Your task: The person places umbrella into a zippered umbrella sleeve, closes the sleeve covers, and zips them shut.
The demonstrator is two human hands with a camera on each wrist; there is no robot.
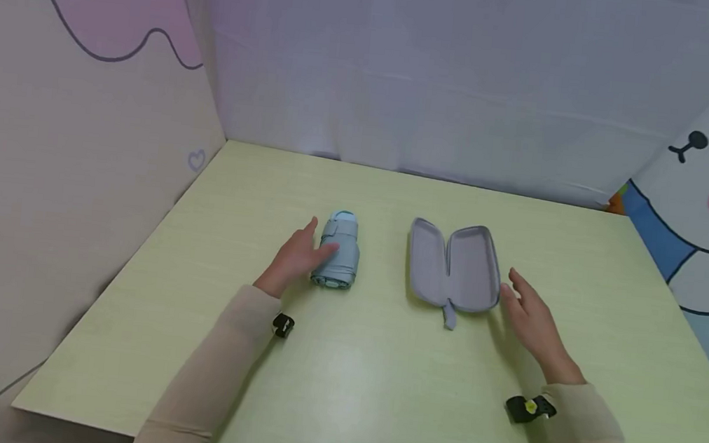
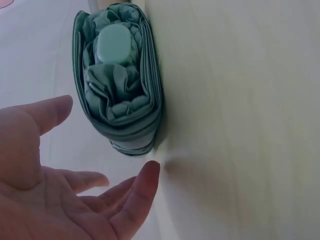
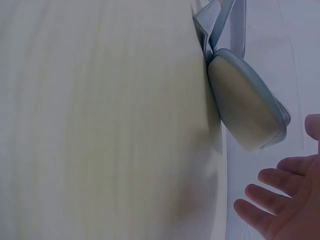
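Note:
A folded light-blue umbrella (image 1: 341, 266), wrapped with a strap, lies on the table left of centre. My left hand (image 1: 298, 253) is at its left side, fingers spread and thumb reaching over it in the head view. In the left wrist view the umbrella's bunched fabric (image 2: 120, 95) and pale end cap face the camera, and a gap shows between it and the loosely extended fingers. To the right, a grey zippered case (image 1: 473, 270) lies unfolded with both halves facing up. Beside its right edge is my right hand (image 1: 534, 323), fingers extended and holding nothing; the case (image 3: 245, 100) stands apart from the fingertips.
The pale yellow table (image 1: 352, 390) has a white sheet (image 1: 430, 80) hanging behind its back edge. A wall with a pink drawing (image 1: 126, 4) borders the left, and a cartoon-printed panel (image 1: 708, 231) the right. A fabric tab (image 1: 449, 316) sticks out from the case toward me.

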